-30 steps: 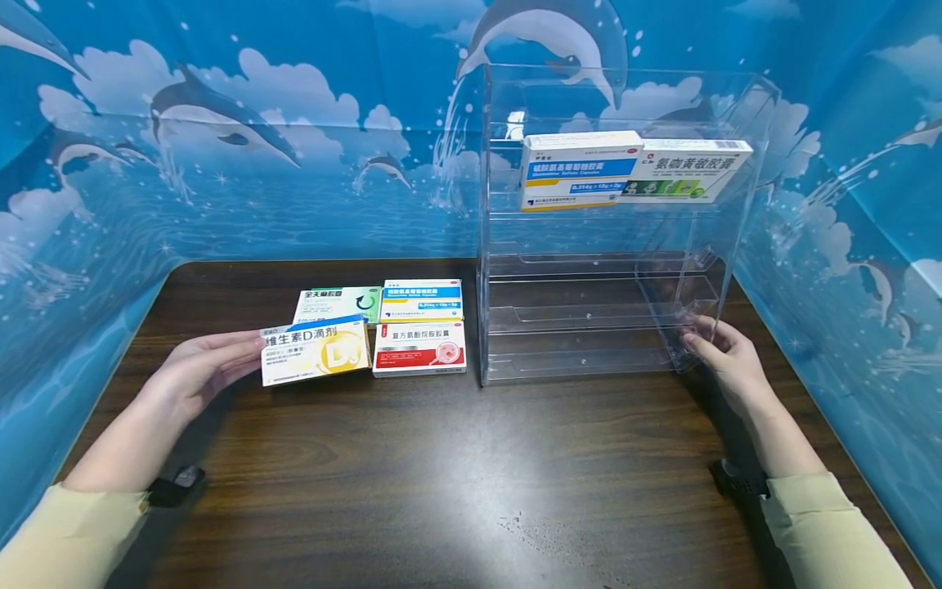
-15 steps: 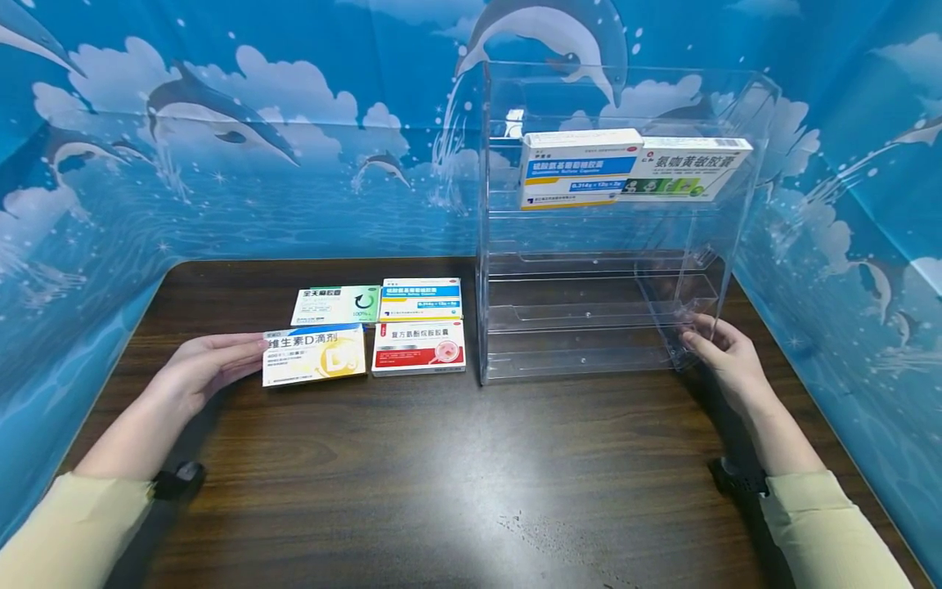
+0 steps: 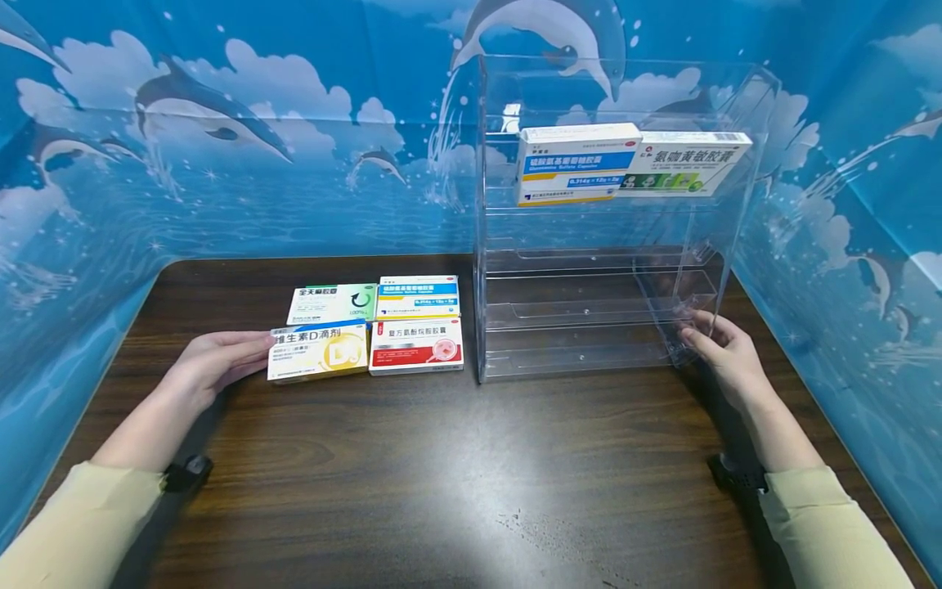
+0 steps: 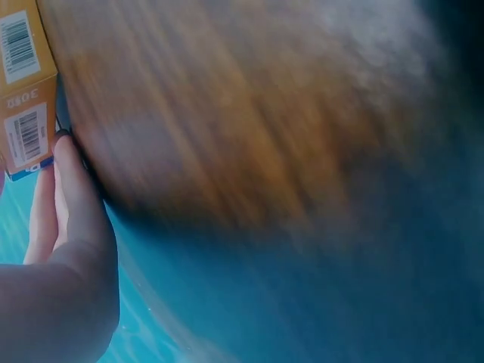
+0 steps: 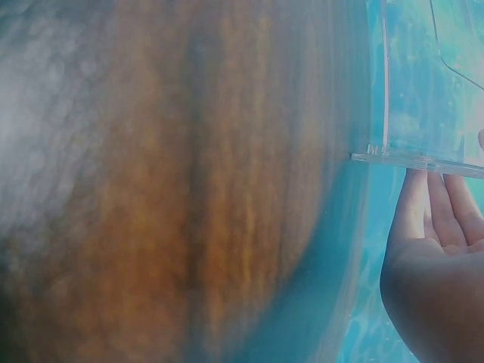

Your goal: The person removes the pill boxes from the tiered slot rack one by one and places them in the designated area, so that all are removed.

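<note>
My left hand [image 3: 213,360] pinches the left end of a white and yellow medicine box marked with a large D [image 3: 318,350]. In the left wrist view, fingers lie along the orange end of this medicine box [image 4: 26,91], which bears barcodes. The box sits at the front left of a group, overlapping the front edge of a green and white box [image 3: 331,303]. To its right is a red and white box [image 3: 416,347]. My right hand [image 3: 724,352] grips the lower right side panel of a clear plastic display rack [image 3: 581,360]; the right wrist view shows fingers against the panel [image 5: 423,162].
A blue and white box [image 3: 418,297] lies behind the red one. Two medicine boxes, one blue-striped [image 3: 577,164] and one green-striped [image 3: 684,164], stand side by side on an upper tier of the rack. Dolphin-printed cloth [image 3: 294,188] surrounds the dark wooden table [image 3: 383,483].
My left hand has shifted slightly right with the yellow and white box, which has gone from tilted to nearly level with the row. My right hand stays on the rack.
</note>
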`<act>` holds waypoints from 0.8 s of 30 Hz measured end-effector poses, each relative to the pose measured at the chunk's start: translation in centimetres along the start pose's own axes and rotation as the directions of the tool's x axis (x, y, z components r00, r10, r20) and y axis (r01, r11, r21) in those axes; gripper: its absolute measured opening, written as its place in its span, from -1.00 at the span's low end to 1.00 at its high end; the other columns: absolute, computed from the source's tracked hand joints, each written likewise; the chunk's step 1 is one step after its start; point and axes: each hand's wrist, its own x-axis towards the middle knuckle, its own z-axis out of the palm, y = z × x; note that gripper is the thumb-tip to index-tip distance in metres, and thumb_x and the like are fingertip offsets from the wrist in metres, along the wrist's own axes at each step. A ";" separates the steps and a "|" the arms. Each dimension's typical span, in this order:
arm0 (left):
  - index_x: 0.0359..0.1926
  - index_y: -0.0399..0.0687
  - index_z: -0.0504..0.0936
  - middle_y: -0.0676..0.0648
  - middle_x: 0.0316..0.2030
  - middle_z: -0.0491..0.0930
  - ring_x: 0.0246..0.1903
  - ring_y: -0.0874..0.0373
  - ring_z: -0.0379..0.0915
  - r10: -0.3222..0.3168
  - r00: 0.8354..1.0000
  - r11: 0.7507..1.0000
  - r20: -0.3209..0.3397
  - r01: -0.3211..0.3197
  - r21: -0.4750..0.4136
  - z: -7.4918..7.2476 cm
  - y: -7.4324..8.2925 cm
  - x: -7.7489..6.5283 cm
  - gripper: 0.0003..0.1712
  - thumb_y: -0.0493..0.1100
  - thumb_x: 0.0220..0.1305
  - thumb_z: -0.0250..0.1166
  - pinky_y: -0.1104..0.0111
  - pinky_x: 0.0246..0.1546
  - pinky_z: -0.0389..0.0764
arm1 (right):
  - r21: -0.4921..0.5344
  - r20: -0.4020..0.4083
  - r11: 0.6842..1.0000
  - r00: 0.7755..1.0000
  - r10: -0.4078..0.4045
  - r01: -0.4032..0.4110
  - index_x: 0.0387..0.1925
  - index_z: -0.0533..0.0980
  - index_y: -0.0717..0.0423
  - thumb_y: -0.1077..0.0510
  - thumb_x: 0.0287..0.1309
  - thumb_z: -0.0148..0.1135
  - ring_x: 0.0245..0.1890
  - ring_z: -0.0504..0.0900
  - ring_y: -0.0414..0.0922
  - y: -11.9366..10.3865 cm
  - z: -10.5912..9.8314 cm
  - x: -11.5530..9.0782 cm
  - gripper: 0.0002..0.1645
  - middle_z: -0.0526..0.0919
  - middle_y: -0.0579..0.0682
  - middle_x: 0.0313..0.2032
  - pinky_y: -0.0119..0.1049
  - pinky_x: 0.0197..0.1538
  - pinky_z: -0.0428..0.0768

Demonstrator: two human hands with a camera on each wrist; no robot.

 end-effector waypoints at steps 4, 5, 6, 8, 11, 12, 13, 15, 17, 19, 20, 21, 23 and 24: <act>-0.47 0.46 0.75 0.38 -0.45 0.74 -0.37 0.51 0.74 0.029 0.999 0.999 -0.026 -0.027 0.045 0.1 0.0 0.0 -0.64 -0.12 0.48 0.40 0.50 -0.22 0.79 | 0.021 0.025 0.999 0.999 -0.028 0.028 0.08 0.64 -0.12 0.39 0.51 0.16 -0.03 0.75 -0.46 0.0 0.2 0.1 -0.62 0.77 -0.34 -0.03 -0.67 0.04 0.65; -0.47 0.46 0.74 0.38 -0.45 0.74 -0.37 0.51 0.74 0.040 0.999 0.998 -0.032 -0.038 0.049 0.2 -0.1 0.0 -0.64 -0.13 0.48 0.39 0.50 -0.23 0.79 | 0.025 0.030 0.999 0.999 -0.034 0.033 0.09 0.64 -0.11 0.39 0.51 0.16 -0.02 0.75 -0.46 0.0 0.2 0.1 -0.62 0.78 -0.34 -0.01 -0.67 0.05 0.65; -0.46 0.46 0.74 0.38 -0.45 0.74 -0.37 0.51 0.73 0.051 0.998 0.997 -0.039 -0.048 0.056 0.2 -0.1 -0.1 -0.64 -0.13 0.48 0.39 0.50 -0.24 0.79 | 0.025 0.033 0.999 0.999 -0.038 0.038 0.10 0.64 -0.10 0.40 0.51 0.15 -0.01 0.75 -0.46 0.0 0.2 0.1 -0.62 0.78 -0.34 0.00 -0.67 0.05 0.65; -0.44 0.44 0.73 0.41 -0.45 0.72 -0.38 0.53 0.72 0.065 0.996 0.994 -0.065 -0.059 0.090 0.4 -0.1 -0.1 -0.69 -0.10 0.47 0.41 0.51 -0.25 0.79 | 0.030 0.035 0.999 0.998 -0.043 0.042 0.10 0.64 -0.09 0.41 0.51 0.15 -0.01 0.75 -0.46 0.1 0.2 0.1 -0.61 0.78 -0.34 0.01 -0.67 0.05 0.65; -0.11 0.21 0.80 0.45 -0.46 0.68 -0.37 0.56 0.71 0.079 0.992 0.987 -0.102 -0.063 0.150 0.6 -0.1 -0.2 -0.94 -0.06 0.45 0.43 0.53 -0.24 0.78 | 0.028 0.033 0.999 0.998 -0.045 0.044 0.09 0.64 -0.10 0.42 0.50 0.14 -0.02 0.75 -0.46 0.2 0.1 0.1 -0.60 0.78 -0.34 0.01 -0.68 0.05 0.65; 0.04 0.09 0.77 0.48 -0.46 0.66 -0.37 0.58 0.69 0.080 0.990 0.983 -0.112 -0.060 0.173 0.7 -0.1 -0.2 -0.77 -0.04 0.44 0.44 0.54 -0.24 0.77 | 0.025 0.032 0.999 0.999 -0.044 0.043 0.09 0.64 -0.11 0.42 0.50 0.15 -0.03 0.75 -0.46 0.2 0.1 0.1 -0.60 0.78 -0.34 0.00 -0.68 0.04 0.65; 0.20 -0.05 0.71 0.50 -0.46 0.64 -0.37 0.60 0.68 0.079 0.990 0.980 -0.119 -0.054 0.194 0.8 -0.1 -0.2 -0.59 -0.02 0.43 0.44 0.56 -0.24 0.76 | 0.026 0.032 0.999 0.999 -0.043 0.042 0.09 0.64 -0.11 0.41 0.50 0.15 -0.02 0.75 -0.46 0.2 0.1 0.1 -0.60 0.78 -0.34 0.00 -0.68 0.05 0.65; 0.42 -0.32 0.50 0.52 -0.45 0.60 -0.37 0.62 0.66 0.077 0.989 0.974 -0.127 -0.048 0.221 0.9 0.0 -0.3 -0.29 -0.01 0.43 0.45 0.57 -0.24 0.75 | 0.023 0.030 0.999 0.999 -0.041 0.040 0.08 0.65 -0.11 0.41 0.50 0.15 -0.03 0.75 -0.46 0.2 0.1 0.1 -0.60 0.78 -0.34 0.00 -0.68 0.04 0.65; 0.49 -0.42 0.38 0.54 -0.44 0.56 -0.37 0.64 0.65 0.076 0.989 0.969 -0.129 -0.043 0.244 1.0 0.0 -0.4 -0.17 -0.01 0.42 0.45 0.59 -0.25 0.74 | 0.025 0.031 0.999 0.999 -0.039 0.039 0.09 0.65 -0.11 0.41 0.50 0.15 -0.03 0.75 -0.45 0.2 0.1 0.1 -0.60 0.78 -0.34 -0.01 -0.68 0.04 0.65; 0.50 -0.42 0.37 0.54 -0.44 0.55 -0.37 0.65 0.64 0.078 0.988 0.967 -0.130 -0.044 0.252 1.1 0.0 -0.4 -0.16 -0.02 0.42 0.45 0.59 -0.25 0.74 | 0.029 0.032 0.999 0.999 -0.038 0.038 0.09 0.65 -0.10 0.41 0.50 0.15 -0.02 0.75 -0.45 0.1 0.1 0.1 -0.61 0.78 -0.34 -0.01 -0.68 0.04 0.65; 0.50 -0.43 0.37 0.54 -0.44 0.55 -0.37 0.65 0.64 0.082 0.988 0.966 -0.130 -0.047 0.253 1.2 -0.1 -0.4 -0.16 -0.04 0.42 0.45 0.58 -0.24 0.75 | 0.032 0.033 0.999 0.999 -0.038 0.037 0.09 0.65 -0.09 0.41 0.50 0.15 -0.02 0.76 -0.45 0.1 0.1 0.1 -0.61 0.78 -0.34 -0.01 -0.67 0.04 0.65; 0.50 -0.43 0.37 0.53 -0.43 0.54 -0.37 0.65 0.64 0.085 0.988 0.966 -0.130 -0.050 0.255 1.2 -0.1 -0.4 -0.17 -0.05 0.43 0.45 0.57 -0.24 0.75 | 0.035 0.034 0.999 0.999 -0.038 0.037 0.09 0.65 -0.09 0.42 0.50 0.15 -0.02 0.76 -0.45 0.1 0.1 0.1 -0.61 0.78 -0.34 0.00 -0.67 0.04 0.65; 0.49 -0.43 0.38 0.52 -0.43 0.54 -0.37 0.64 0.65 0.088 0.987 0.966 -0.132 -0.051 0.255 1.3 -0.1 -0.4 -0.19 -0.05 0.43 0.44 0.56 -0.24 0.76 | 0.039 0.037 0.999 0.999 -0.039 0.037 0.10 0.65 -0.09 0.41 0.50 0.15 -0.01 0.75 -0.44 0.0 0.2 0.0 -0.61 0.78 -0.33 0.00 -0.67 0.05 0.65; 0.49 -0.43 0.38 0.52 -0.43 0.54 -0.37 0.64 0.65 0.087 0.987 0.966 -0.132 -0.052 0.253 1.3 -0.1 -0.3 -0.19 -0.06 0.44 0.44 0.56 -0.23 0.76 | 0.041 0.038 0.998 0.999 -0.038 0.037 0.10 0.65 -0.09 0.41 0.50 0.15 -0.01 0.75 -0.45 0.0 0.2 0.0 -0.61 0.78 -0.33 0.00 -0.67 0.05 0.65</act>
